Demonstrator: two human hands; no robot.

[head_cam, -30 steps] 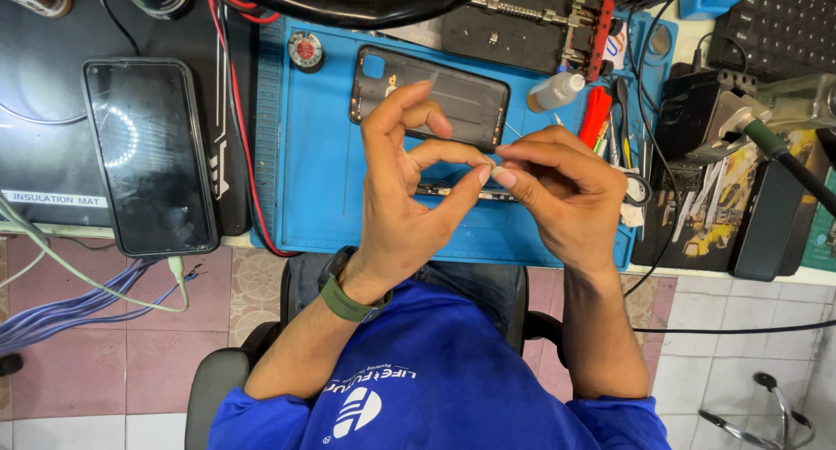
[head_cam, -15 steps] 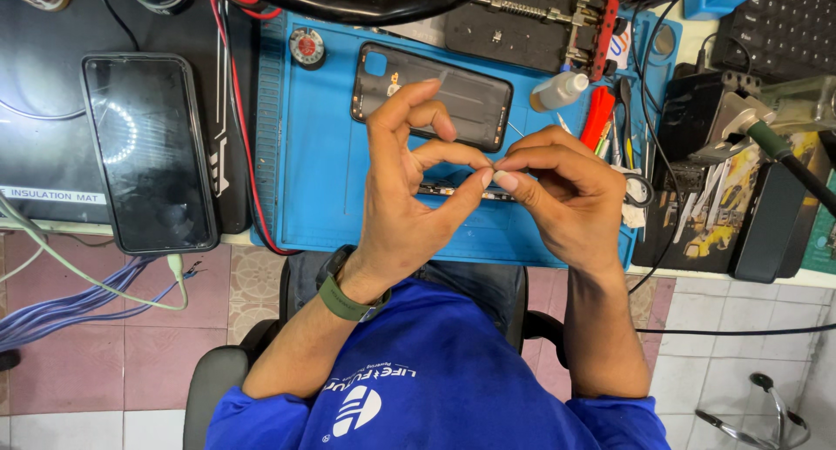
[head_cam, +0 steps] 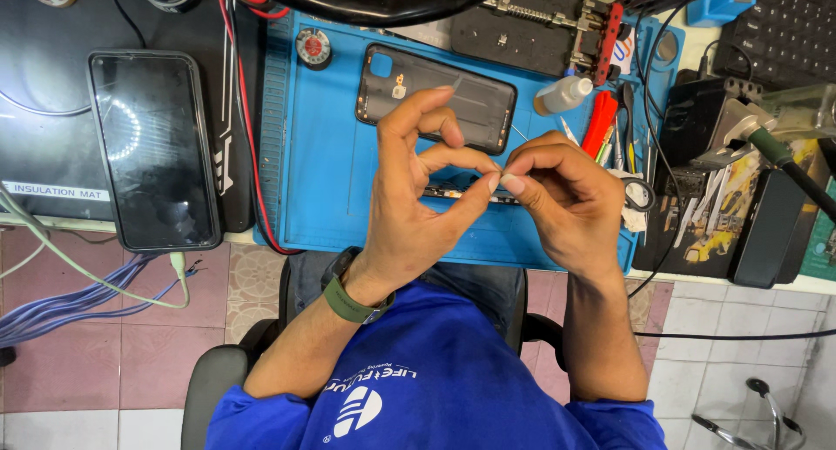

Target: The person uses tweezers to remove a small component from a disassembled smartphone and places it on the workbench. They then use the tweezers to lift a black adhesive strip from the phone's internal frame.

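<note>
My left hand [head_cam: 405, 219], with a green watch on its wrist, and my right hand [head_cam: 566, 198] meet fingertip to fingertip over a blue work mat [head_cam: 322, 171]. Both pinch a narrow dark circuit board [head_cam: 448, 191] that shows between them, just above the mat. The part at the fingertips is too small to make out further. A dark phone back shell [head_cam: 435, 97] lies on the mat just beyond my left fingers.
A black phone [head_cam: 152, 150] lies face up on a dark mat at the left. A small bottle [head_cam: 564, 93], red tools [head_cam: 599, 124], a metal jig [head_cam: 531, 32] and cluttered tool boxes [head_cam: 714, 206] sit at the right. Cables [head_cam: 78, 285] hang off the front edge.
</note>
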